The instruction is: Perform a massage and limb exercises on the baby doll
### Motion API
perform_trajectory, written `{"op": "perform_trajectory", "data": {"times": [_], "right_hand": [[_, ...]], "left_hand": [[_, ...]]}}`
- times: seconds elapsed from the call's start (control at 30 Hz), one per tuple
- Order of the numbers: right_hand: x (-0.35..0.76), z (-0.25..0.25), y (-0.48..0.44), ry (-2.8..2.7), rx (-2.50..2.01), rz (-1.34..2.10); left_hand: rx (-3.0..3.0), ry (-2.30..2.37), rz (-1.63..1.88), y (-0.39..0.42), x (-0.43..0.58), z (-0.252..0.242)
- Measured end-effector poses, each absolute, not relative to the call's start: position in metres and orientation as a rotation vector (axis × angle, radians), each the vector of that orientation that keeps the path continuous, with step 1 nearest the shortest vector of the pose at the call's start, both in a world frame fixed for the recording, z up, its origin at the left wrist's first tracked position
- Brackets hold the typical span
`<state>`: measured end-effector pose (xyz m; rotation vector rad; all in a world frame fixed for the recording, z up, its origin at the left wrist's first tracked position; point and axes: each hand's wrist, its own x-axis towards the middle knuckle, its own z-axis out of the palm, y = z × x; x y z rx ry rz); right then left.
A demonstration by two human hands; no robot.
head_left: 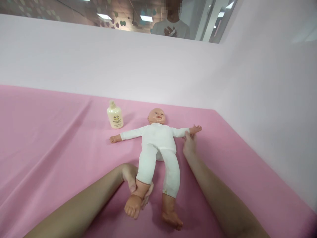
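Observation:
A baby doll [159,138] with a white cloth body lies on its back, its bare head away from me and its arms spread. My left hand [130,175] is wrapped around the doll's ankle on the left from below, with the thumb on top and some fingers hidden behind the leg. At the doll's outstretched arm on the right, my right hand [190,145] is closed at the sleeve end by the wrist, slightly blurred. The other leg [171,175] lies untouched, with a small stain near its cuff.
A pale yellow pump bottle [115,115] stands upright left of the doll's head. Pink sheeting [49,142] with creases covers the surface. White walls [260,82] rise behind and on the right. Above, a glass pane [133,19] shows a person in a light shirt and ceiling lights.

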<state>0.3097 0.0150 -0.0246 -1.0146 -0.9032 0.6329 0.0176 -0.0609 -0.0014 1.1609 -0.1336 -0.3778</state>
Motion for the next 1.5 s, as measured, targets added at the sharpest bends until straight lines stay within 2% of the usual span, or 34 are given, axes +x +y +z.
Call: {"op": "perform_trajectory", "data": {"times": [0.1,0.3,0.53,0.87,1.1,1.23,1.33,1.5], "right_hand": [[0.297,-0.015,0.007,-1.043,-0.973,0.476],[0.276,-0.008,-0.013,-1.512,-0.994,0.348],[0.274,0.000,-0.020,-1.925,-0.885,0.029],[0.273,-0.003,-0.018,-1.829,-0.932,0.128],[0.277,-0.004,-0.011,-1.462,-1.017,0.431],[0.289,-0.004,0.002,-1.247,-0.936,0.472],[0.307,-0.014,0.014,-1.066,-0.973,0.492],[0.333,-0.040,0.032,-0.797,-1.030,0.743]], "left_hand": [[1.100,-0.149,-0.212,-0.061,0.014,-0.008],[0.834,-0.012,0.397,-0.056,0.012,-0.018],[0.649,0.238,0.507,-0.049,0.015,-0.008],[0.776,0.153,0.412,-0.050,0.015,-0.011],[1.049,-0.046,0.012,-0.059,0.011,-0.016],[1.175,-0.028,-0.207,-0.061,0.010,-0.008],[1.240,0.030,-0.230,-0.062,0.010,-0.001],[1.248,0.086,-0.196,-0.063,0.011,0.002]]}}
